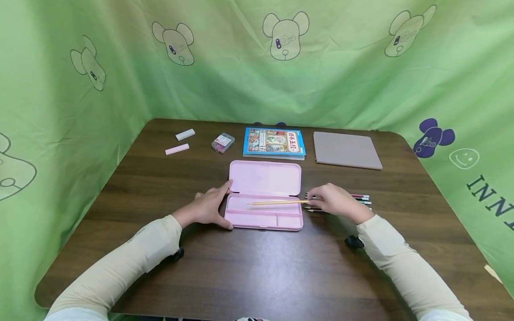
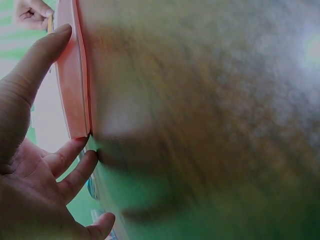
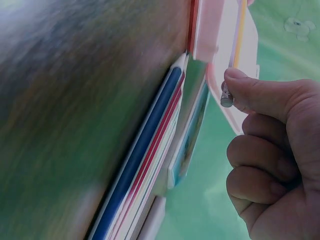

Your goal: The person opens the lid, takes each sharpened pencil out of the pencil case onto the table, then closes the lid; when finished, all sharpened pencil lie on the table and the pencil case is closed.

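Note:
A pink pencil case [image 1: 250, 218] lies with its lid raised, showing a long tray, a narrower compartment and a small one. My left hand [image 1: 208, 206] spreads along its left side, thumb against the near corner and forefinger up by the hinge; the left wrist view shows the thumb [image 2: 47, 47] on the case's edge. Above the long tray hangs a yellow pencil [image 1: 277, 203], tip to the left. My right hand [image 1: 331, 199] pinches its eraser end [image 3: 226, 97] between thumb and forefinger, other fingers curled. Several pencils [image 3: 150, 155] lie on the table below that hand.
Behind the case are a blue picture book [image 1: 274, 142], a greyish-pink notebook [image 1: 347, 150] and a small clear box [image 1: 222, 142]. A white block [image 1: 185, 134] and a pink strip [image 1: 177, 149] lie at the back left of the wooden table [image 1: 257, 276]. Green curtains surround it.

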Demonstrator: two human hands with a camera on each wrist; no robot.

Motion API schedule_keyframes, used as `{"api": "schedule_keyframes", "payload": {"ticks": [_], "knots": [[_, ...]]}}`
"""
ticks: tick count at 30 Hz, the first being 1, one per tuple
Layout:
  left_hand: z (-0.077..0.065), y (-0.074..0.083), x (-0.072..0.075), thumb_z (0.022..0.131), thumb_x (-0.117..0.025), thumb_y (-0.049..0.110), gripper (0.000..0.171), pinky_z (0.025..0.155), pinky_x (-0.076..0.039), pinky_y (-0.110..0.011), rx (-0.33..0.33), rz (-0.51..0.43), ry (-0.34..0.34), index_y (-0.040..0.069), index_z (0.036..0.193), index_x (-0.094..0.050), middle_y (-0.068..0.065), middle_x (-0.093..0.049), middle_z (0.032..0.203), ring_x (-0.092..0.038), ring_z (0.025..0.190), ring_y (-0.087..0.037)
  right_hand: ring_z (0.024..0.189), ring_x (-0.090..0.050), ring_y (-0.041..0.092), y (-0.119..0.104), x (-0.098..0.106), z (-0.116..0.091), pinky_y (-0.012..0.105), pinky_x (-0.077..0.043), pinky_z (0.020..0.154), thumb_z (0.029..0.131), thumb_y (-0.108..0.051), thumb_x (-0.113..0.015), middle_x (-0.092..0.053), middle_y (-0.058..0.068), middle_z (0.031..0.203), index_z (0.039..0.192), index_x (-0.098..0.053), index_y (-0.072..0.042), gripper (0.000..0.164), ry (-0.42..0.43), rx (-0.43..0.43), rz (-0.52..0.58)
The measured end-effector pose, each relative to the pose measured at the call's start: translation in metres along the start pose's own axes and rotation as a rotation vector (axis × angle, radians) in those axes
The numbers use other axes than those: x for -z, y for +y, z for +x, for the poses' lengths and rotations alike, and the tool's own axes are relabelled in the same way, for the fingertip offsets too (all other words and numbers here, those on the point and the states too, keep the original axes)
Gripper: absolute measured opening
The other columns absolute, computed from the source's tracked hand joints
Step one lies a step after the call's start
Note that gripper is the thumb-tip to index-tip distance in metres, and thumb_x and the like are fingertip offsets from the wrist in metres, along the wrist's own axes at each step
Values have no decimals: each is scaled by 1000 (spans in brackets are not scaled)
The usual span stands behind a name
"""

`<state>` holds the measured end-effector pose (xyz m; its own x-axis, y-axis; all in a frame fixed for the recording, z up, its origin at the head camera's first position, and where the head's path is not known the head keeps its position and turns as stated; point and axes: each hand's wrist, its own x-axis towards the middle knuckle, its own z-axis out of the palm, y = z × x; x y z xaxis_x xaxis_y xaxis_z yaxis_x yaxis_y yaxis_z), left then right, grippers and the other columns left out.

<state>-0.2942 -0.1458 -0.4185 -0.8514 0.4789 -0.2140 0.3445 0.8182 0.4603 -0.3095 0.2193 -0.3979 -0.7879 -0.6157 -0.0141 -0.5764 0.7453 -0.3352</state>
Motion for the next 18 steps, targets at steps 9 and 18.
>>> {"api": "schedule_keyframes", "payload": {"ticks": [9, 18], "knots": [[-1, 0, 0, 60, -82, 51, 125, 86, -27, -54, -8, -8, 4, 11, 149, -4, -1, -45, 139, -36, 129, -28, 46, -32, 3, 9, 2, -14, 20, -26, 44, 85, -10, -65, -38, -10, 52, 86, -68, -10, 3, -7, -53, 32], [-1, 1, 1, 61, -81, 51, 124, 87, -28, -56, -3, -11, -5, 11, 149, -4, -2, -45, 140, -36, 129, -29, 45, -28, -1, 20, 7, -33, 20, -25, 44, 84, -8, -66, -33, -12, 52, 86, -68, -10, 4, 51, -51, 34]]}}
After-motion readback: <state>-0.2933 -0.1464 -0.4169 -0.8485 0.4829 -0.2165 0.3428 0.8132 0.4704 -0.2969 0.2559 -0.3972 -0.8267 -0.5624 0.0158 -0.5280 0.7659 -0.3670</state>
